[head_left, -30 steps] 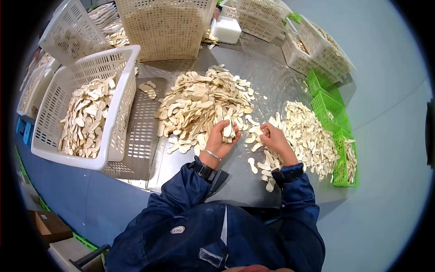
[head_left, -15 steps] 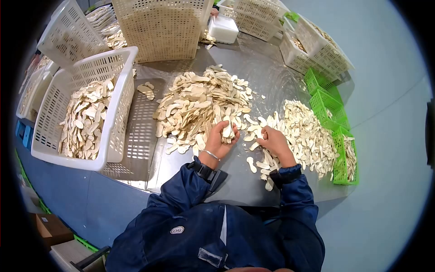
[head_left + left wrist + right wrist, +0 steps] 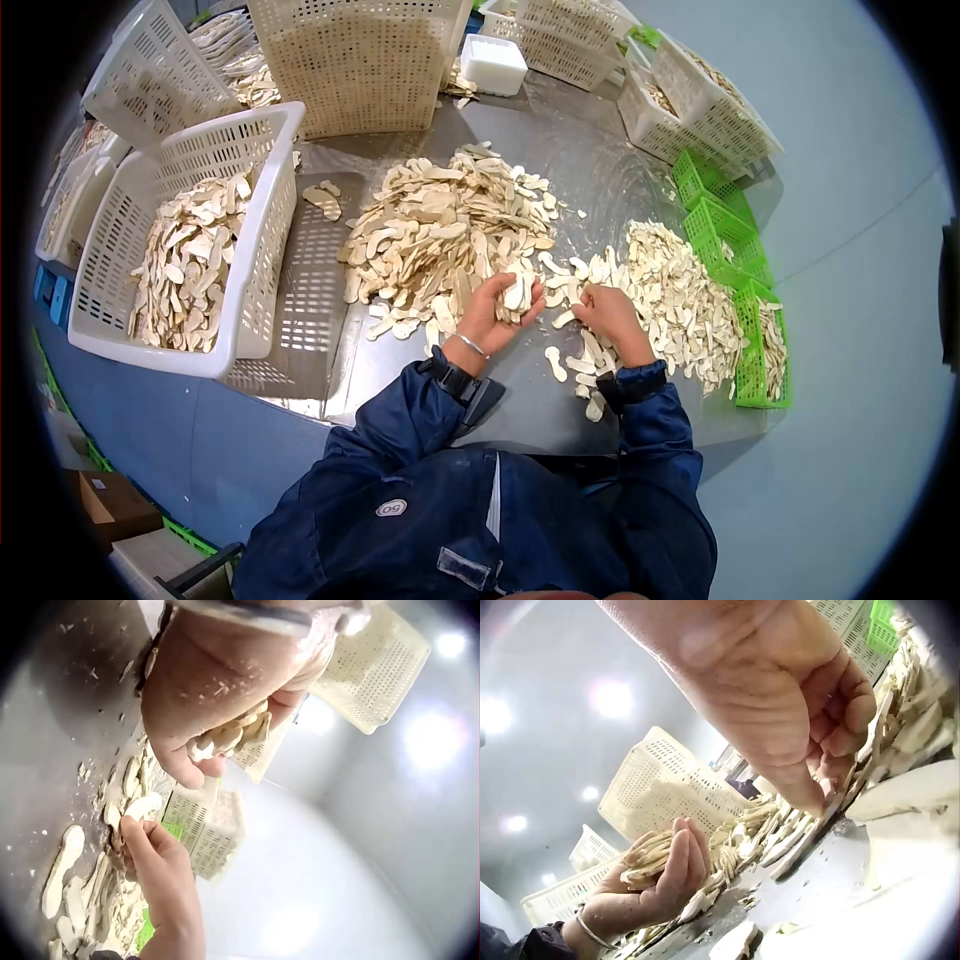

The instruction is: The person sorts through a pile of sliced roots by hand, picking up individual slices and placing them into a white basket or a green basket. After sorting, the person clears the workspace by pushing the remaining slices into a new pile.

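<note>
My left hand (image 3: 492,318) is turned palm up in the head view and holds a small stack of pale mushroom slices (image 3: 517,294). Its fingers curl round the stack, which shows edge-on in the right wrist view (image 3: 649,859). My right hand (image 3: 612,322) is to the right of it, low over the table, thumb and fingers pinching at a mushroom slice (image 3: 142,806). A tall heap of slices (image 3: 440,220) lies beyond the left hand. Another, whiter heap (image 3: 680,310) spreads to the right of the right hand, with single slices (image 3: 555,364) between.
A white basket (image 3: 285,180) with slices stands at the left. A large cream crate (image 3: 350,75) rises behind the heap, beside a white box (image 3: 493,65). Green baskets (image 3: 762,395) line the right table edge; more crates (image 3: 690,100) stand at the back right.
My left hand has shifted slightly right, and its stack now tilts toward the right hand. The right hand has barely moved. A hand near the white box at the back is out of view.
</note>
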Demonstrator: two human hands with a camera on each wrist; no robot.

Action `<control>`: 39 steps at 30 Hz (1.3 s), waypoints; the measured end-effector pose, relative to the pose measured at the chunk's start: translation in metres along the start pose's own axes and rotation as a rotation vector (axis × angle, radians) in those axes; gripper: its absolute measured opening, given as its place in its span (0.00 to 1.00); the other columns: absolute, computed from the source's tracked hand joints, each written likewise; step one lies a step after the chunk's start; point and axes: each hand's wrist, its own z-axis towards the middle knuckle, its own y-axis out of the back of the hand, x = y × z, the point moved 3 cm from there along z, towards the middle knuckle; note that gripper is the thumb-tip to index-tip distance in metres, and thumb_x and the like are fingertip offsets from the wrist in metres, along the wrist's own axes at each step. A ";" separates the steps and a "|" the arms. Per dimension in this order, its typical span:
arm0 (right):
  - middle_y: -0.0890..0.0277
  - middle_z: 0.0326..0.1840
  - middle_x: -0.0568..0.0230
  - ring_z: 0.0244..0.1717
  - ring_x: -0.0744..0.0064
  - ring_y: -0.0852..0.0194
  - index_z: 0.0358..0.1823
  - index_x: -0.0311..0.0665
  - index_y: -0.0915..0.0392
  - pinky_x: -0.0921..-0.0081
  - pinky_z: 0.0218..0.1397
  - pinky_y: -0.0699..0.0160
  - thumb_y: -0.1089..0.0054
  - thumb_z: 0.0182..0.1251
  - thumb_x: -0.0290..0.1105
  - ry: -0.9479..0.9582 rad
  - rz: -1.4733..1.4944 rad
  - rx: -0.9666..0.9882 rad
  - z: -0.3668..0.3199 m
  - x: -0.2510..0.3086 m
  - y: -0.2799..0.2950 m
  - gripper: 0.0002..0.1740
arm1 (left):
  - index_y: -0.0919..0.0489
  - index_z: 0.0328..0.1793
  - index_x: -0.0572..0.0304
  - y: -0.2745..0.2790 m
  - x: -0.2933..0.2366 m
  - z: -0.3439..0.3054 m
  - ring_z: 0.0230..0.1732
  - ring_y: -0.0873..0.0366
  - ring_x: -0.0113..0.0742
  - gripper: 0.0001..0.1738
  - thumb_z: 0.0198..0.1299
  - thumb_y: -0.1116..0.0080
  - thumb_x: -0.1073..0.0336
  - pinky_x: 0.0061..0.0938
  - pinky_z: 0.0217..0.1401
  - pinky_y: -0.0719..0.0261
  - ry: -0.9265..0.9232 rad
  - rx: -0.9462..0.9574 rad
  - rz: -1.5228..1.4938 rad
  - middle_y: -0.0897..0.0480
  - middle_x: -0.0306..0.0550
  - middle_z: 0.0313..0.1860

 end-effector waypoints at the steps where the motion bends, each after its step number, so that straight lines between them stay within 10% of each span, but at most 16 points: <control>1: 0.20 0.25 0.54 0.32 0.52 0.19 0.29 0.39 0.19 0.60 0.38 0.22 0.38 0.55 0.43 -0.009 0.017 -0.007 0.000 -0.001 -0.001 0.14 | 0.28 0.59 0.70 0.002 0.001 0.002 0.54 0.18 0.47 0.20 0.67 0.48 0.64 0.47 0.62 0.18 0.017 0.016 -0.012 0.19 0.55 0.53; 4: 0.19 0.26 0.53 0.32 0.51 0.20 0.28 0.39 0.19 0.60 0.37 0.23 0.37 0.54 0.44 -0.026 0.104 -0.015 0.000 -0.001 0.008 0.14 | 0.29 0.62 0.71 0.002 0.003 0.002 0.57 0.19 0.50 0.22 0.67 0.49 0.63 0.49 0.64 0.20 0.019 0.015 0.001 0.20 0.57 0.55; 9: 0.27 0.27 0.78 0.30 0.87 0.34 0.39 0.33 0.20 0.85 0.32 0.34 0.40 0.71 0.37 0.057 0.778 0.269 0.001 0.020 0.036 0.12 | 0.30 0.65 0.71 0.003 0.005 0.003 0.61 0.21 0.52 0.25 0.67 0.48 0.60 0.51 0.64 0.21 0.065 0.071 0.011 0.20 0.57 0.57; 15: 0.19 0.39 0.53 0.40 0.55 0.19 0.45 0.38 0.17 0.64 0.45 0.22 0.39 0.63 0.34 0.232 0.136 -0.205 0.030 0.004 0.007 0.12 | 0.28 0.61 0.70 0.006 0.006 0.005 0.57 0.19 0.49 0.24 0.68 0.48 0.58 0.50 0.63 0.21 0.102 0.110 0.022 0.19 0.55 0.54; 16: 0.20 0.45 0.50 0.47 0.50 0.21 0.45 0.40 0.16 0.60 0.50 0.23 0.40 0.61 0.34 0.161 0.048 -0.053 0.033 0.002 0.001 0.13 | 0.27 0.60 0.70 0.008 0.006 0.007 0.56 0.19 0.48 0.23 0.68 0.48 0.58 0.50 0.63 0.20 0.096 0.120 0.018 0.19 0.55 0.52; 28: 0.23 0.27 0.66 0.29 0.82 0.29 0.40 0.34 0.18 0.80 0.35 0.28 0.37 0.65 0.35 0.188 0.598 0.151 0.011 0.036 0.044 0.12 | 0.27 0.60 0.66 -0.001 -0.002 0.001 0.54 0.19 0.52 0.22 0.69 0.49 0.57 0.48 0.60 0.19 0.011 0.075 0.010 0.19 0.55 0.53; 33: 0.22 0.32 0.56 0.38 0.53 0.22 0.44 0.40 0.17 0.62 0.44 0.23 0.38 0.55 0.30 0.344 0.231 0.022 0.012 0.027 0.004 0.14 | 0.25 0.57 0.65 0.001 -0.003 0.002 0.48 0.17 0.47 0.19 0.66 0.44 0.59 0.47 0.59 0.18 0.009 0.015 -0.009 0.18 0.53 0.48; 39: 0.25 0.39 0.54 0.46 0.51 0.25 0.35 0.41 0.19 0.61 0.49 0.26 0.36 0.52 0.33 0.363 0.093 -0.073 0.007 0.031 -0.007 0.09 | 0.25 0.55 0.66 0.003 -0.007 0.002 0.45 0.18 0.43 0.18 0.65 0.43 0.61 0.42 0.55 0.15 -0.046 -0.022 0.008 0.18 0.51 0.46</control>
